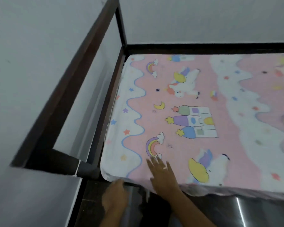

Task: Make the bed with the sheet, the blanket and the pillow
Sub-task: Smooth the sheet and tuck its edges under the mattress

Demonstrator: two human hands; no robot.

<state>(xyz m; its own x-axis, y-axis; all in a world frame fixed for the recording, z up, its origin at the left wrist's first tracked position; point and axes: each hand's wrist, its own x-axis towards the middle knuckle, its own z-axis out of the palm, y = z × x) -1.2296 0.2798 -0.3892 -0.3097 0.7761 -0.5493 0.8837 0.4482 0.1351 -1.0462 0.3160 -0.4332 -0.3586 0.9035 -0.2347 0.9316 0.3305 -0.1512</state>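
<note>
A pink and white sheet (195,99) printed with unicorns, rainbows and castles covers the mattress. My right hand (162,174) lies flat on the sheet near the front edge, fingers straight and spread, with a ring on one finger. My left hand (116,194) is below the mattress's front left corner, fingers curled at the sheet's hanging edge; whether it grips the cloth is hidden. No blanket or pillow is in view.
A dark wooden bed frame (69,99) runs along the left side and the back of the mattress. Grey walls (203,18) close in behind and on the left. A shiny dark surface (252,210) lies below the front edge.
</note>
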